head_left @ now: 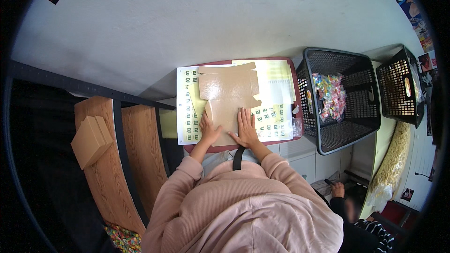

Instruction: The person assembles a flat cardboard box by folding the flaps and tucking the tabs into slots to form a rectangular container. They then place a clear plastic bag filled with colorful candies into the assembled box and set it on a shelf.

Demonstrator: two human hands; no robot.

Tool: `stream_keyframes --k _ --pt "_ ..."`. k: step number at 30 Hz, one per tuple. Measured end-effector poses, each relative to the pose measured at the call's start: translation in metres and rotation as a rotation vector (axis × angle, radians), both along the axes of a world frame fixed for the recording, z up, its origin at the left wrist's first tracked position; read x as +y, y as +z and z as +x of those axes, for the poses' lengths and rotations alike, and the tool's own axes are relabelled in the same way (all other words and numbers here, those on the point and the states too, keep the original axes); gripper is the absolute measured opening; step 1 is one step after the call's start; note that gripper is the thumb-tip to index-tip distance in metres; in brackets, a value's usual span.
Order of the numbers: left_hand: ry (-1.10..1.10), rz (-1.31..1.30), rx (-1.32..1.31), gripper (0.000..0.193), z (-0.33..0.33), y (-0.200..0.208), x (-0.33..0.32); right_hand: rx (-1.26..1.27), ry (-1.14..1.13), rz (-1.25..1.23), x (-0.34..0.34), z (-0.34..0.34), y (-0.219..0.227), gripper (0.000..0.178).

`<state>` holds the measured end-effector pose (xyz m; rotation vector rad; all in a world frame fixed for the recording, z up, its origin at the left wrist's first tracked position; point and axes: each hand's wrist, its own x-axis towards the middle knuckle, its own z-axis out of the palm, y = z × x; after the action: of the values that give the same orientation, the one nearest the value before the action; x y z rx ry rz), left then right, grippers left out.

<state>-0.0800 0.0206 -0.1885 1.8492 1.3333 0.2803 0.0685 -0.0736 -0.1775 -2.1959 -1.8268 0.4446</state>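
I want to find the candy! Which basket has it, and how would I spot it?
Look right of the red tray where the hands press brown cardboard. Two black mesh baskets stand there. The nearer basket holds bright wrapped sweets; the far one shows none.

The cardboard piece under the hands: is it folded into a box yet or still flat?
Flat. The cardboard piece lies spread on the sticker sheets, flaps out, with the left hand and right hand pressing its near end.

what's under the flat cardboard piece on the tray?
Under the cardboard lie sticker sheets on a red tray. Both hands, left and right, press its near end. What the sheets carry beneath it is covered.
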Motion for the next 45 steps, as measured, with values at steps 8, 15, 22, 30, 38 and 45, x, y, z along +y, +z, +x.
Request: stream_keyframes --k 8,15,22,30,38,45 --pt "0.277 -0.313 -0.484 0.046 -0.047 -0.036 0.004 -0.076 -0.007 -0.02 0.002 -0.004 -0.005 0.081" --pt "0.265 -0.174 -0.271 0.039 -0.042 -0.012 0.001 -0.044 0.004 -0.013 0.003 -0.003 -0.003 0.082" --pt "0.164 0.299 -0.217 0.063 -0.037 -0.011 -0.016 0.086 -0.02 0.028 0.003 -0.002 0.001 0.078" --pt "0.169 -0.012 -0.246 0.055 -0.051 -0.019 -0.003 0.953 -0.61 0.21 -0.023 0.034 0.009 0.072" --pt "0.098 0.218 -0.138 0.042 -0.036 -0.009 -0.009 0.216 -0.01 0.069 -0.016 0.024 0.022 0.077" --pt "0.11 0.252 -0.131 0.05 -0.026 -0.006 -0.007 0.031 0.024 0.013 -0.016 0.018 0.002 0.075"
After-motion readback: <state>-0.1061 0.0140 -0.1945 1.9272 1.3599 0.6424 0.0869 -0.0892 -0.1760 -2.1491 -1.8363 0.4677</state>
